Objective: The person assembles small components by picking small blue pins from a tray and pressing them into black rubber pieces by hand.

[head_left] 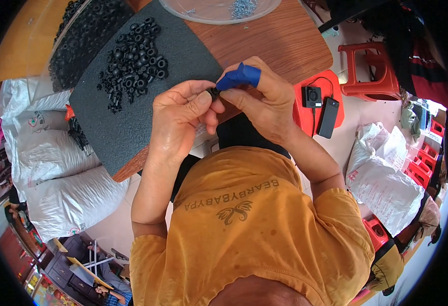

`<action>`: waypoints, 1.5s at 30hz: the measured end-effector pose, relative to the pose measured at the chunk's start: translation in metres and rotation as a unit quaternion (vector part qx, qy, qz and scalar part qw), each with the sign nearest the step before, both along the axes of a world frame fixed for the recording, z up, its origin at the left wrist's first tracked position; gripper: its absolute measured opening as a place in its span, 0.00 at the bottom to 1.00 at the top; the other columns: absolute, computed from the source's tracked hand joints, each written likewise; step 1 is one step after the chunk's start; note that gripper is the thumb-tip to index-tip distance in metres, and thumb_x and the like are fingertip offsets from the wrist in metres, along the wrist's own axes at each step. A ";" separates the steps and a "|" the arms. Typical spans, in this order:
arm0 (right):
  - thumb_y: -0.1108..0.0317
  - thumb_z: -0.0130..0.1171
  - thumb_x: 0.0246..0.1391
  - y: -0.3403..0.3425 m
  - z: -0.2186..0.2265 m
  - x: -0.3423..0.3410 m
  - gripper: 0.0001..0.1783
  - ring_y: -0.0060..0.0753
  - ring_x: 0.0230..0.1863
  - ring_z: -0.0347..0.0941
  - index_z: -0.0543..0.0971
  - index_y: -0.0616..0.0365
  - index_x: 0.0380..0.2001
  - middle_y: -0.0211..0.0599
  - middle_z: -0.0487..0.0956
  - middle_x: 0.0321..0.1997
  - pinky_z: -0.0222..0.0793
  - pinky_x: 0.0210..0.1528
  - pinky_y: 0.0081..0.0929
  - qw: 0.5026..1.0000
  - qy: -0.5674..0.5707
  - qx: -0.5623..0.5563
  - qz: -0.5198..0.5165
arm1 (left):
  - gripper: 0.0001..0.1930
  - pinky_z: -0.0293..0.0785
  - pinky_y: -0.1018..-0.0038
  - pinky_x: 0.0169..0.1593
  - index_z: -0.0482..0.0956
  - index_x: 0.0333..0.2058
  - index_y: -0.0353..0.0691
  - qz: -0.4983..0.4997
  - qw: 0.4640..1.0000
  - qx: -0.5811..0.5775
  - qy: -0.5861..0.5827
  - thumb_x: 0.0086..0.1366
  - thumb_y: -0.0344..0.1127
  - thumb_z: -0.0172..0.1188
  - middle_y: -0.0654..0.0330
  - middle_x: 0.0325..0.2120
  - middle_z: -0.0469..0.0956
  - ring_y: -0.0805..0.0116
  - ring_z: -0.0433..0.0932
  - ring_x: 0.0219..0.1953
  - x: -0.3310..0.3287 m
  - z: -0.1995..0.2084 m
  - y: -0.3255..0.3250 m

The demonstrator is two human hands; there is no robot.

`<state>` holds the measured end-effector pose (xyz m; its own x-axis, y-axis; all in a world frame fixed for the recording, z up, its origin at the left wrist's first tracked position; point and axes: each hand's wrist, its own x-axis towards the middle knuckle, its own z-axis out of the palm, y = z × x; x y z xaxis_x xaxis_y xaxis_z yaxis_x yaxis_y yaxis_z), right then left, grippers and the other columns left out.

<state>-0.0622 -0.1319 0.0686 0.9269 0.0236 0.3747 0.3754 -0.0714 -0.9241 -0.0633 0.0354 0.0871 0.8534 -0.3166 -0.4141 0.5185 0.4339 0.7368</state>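
Observation:
A small black rubber-looking ring (213,93) sits between my two hands, just past the table's near edge. Thumb and fingers of my left hand (178,117) pinch it from the left. From the right, my right hand (267,97) closes its thumb and index finger on the same piece. Blue tape (240,76) wraps that index finger. The fingertips hide much of the ring, so its exact shape cannot be told. Beyond my left hand, a loose pile of black rings and plugs (134,61) lies on a dark grey mat (183,56).
A clear bin of black parts (88,43) stands far left. At the back lies a round clear tray (203,15) with small bluish pieces. A red stool (303,115) on the right carries a black device and a power bank. White sacks (70,194) flank both sides.

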 end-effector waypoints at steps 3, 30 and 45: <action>0.81 0.62 0.36 0.000 0.001 -0.001 0.11 0.34 0.32 0.72 0.78 0.60 0.27 0.36 0.76 0.29 0.68 0.32 0.25 1.000 -0.016 -0.004 -0.003 | 0.10 0.72 0.78 0.21 0.74 0.39 0.27 -0.009 0.999 -0.026 0.022 0.61 0.27 0.54 0.51 0.24 0.77 0.70 0.74 0.18 0.000 0.002 -0.001; 0.80 0.63 0.40 -0.006 -0.007 -0.002 0.10 0.31 0.35 0.70 0.78 0.60 0.30 0.34 0.77 0.33 0.66 0.37 0.24 0.997 -0.071 -0.020 -0.014 | 0.08 0.63 0.80 0.15 0.74 0.36 0.27 0.013 0.998 -0.049 0.035 0.61 0.26 0.56 0.54 0.20 0.75 0.75 0.67 0.13 -0.001 0.006 -0.011; 0.80 0.61 0.42 0.002 -0.008 -0.011 0.08 0.28 0.34 0.70 0.78 0.61 0.30 0.34 0.75 0.29 0.66 0.35 0.23 0.989 0.077 0.121 -0.028 | 0.05 0.58 0.87 0.15 0.77 0.31 0.29 0.044 0.993 0.108 -0.034 0.55 0.23 0.59 0.61 0.16 0.74 0.81 0.65 0.12 0.003 0.006 -0.018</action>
